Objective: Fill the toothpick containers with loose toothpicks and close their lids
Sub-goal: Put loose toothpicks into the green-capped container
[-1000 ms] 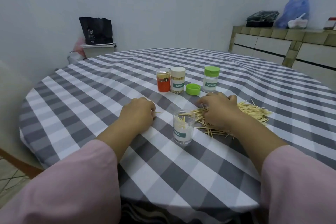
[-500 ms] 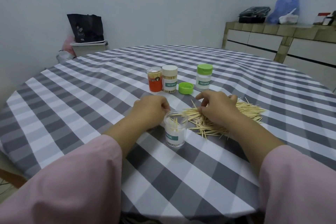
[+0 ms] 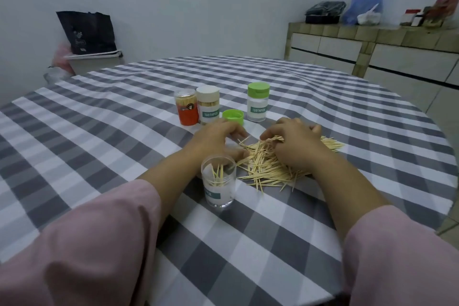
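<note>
Grey-and-white checked cloth covered the round table (image 3: 99, 146), with a tiled counter (image 3: 372, 35) along the far wall. On the cloth lay a loose pile of toothpicks (image 3: 268, 166), spread out ahead of an open clear container (image 3: 218, 184) that stood upright near the table's front edge and held only a few toothpicks. The right hand (image 3: 293, 144) rested on top of the pile, fingers curled down into the sticks as if gathering them; whether any were actually pinched could not be told. The left hand (image 3: 218, 139) sat at the pile's left edge, just behind the open container, its fingers bent toward the sticks, the fingertips blurred so its hold could not be told either. Beyond the hands stood a loose green lid (image 3: 233, 117) lying upside down, a green-capped container (image 3: 258, 102) to its right, and a white-capped container (image 3: 208, 104) touching a red-labelled one (image 3: 186, 107) to its left.
</note>
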